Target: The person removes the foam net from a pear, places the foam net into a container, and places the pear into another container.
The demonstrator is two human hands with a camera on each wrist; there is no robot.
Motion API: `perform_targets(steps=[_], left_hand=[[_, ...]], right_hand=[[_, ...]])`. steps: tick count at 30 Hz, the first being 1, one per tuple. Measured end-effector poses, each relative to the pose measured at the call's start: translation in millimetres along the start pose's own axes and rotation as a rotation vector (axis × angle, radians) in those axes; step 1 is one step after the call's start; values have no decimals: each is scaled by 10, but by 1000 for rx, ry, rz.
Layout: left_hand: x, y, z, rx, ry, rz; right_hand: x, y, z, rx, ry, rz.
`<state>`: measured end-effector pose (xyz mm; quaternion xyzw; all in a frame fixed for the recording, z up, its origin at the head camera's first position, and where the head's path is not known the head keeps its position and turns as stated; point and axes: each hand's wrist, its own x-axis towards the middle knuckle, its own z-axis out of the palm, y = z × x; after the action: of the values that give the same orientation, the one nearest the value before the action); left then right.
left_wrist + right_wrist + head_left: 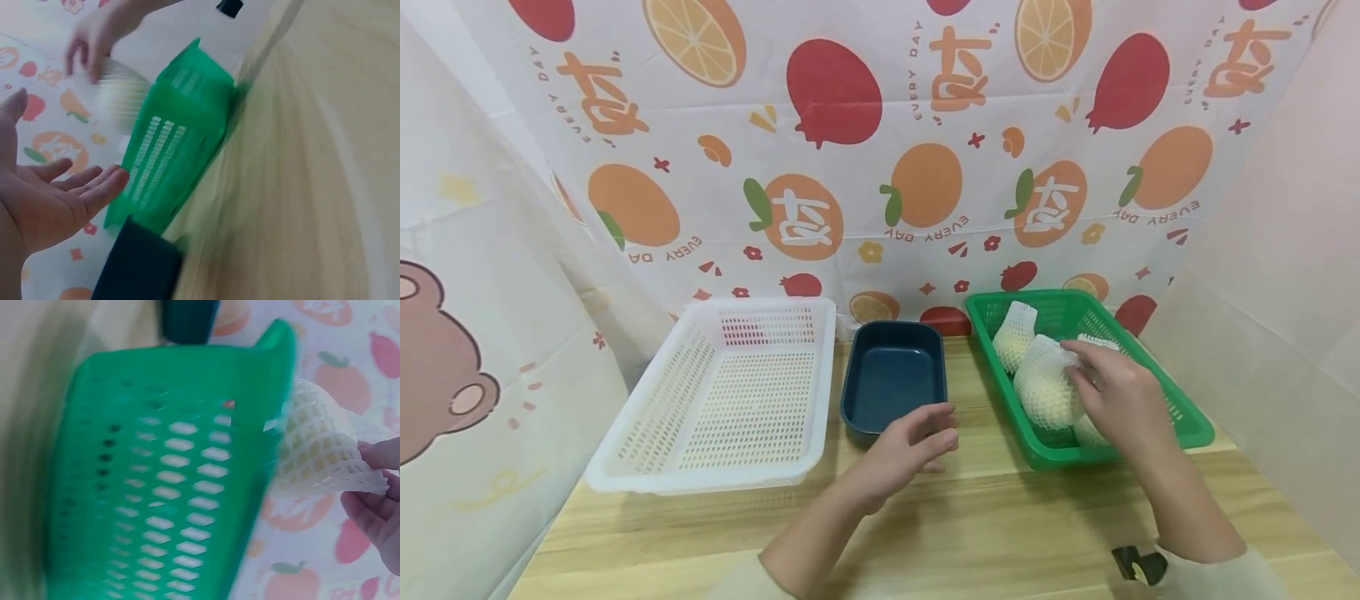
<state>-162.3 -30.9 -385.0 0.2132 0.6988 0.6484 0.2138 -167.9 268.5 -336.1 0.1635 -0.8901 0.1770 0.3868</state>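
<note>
My right hand (pixel 1123 396) pinches the gathered top of a white foam net (pixel 322 450) around a pale yellow round fruit (pixel 1047 396). In the right wrist view, thumb and fingertips grip the net's end, and the fruit bulges above the rim of the green basket (pixel 1195 429). Another netted fruit (pixel 1015 337) sits at the basket's back left, and more netting shows partly behind my right hand. My left hand (pixel 898 454) hovers by the front right corner of the dark blue tray (pixel 891 379). It holds nothing, its fingers relaxed, as the left wrist view also shows.
A white perforated basket (pixel 598 475) stands on the wooden table (pixel 970 533), left of the blue tray. Behind everything hangs a fruit-print cloth (pixel 865 275). A small black object (pixel 1138 565) shows by my right sleeve.
</note>
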Motion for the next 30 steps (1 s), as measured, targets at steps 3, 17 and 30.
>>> perform_targets(steps=[3, 17, 30], left_hand=[[28, -38, 48, -76, 8, -2], [5, 7, 285, 219, 122, 182], [-29, -67, 290, 159, 238, 274]], right_hand=[[29, -151, -78, -16, 26, -57], [-10, -828, -21, 322, -48, -211], [-11, -1102, 136, 473, -74, -207]])
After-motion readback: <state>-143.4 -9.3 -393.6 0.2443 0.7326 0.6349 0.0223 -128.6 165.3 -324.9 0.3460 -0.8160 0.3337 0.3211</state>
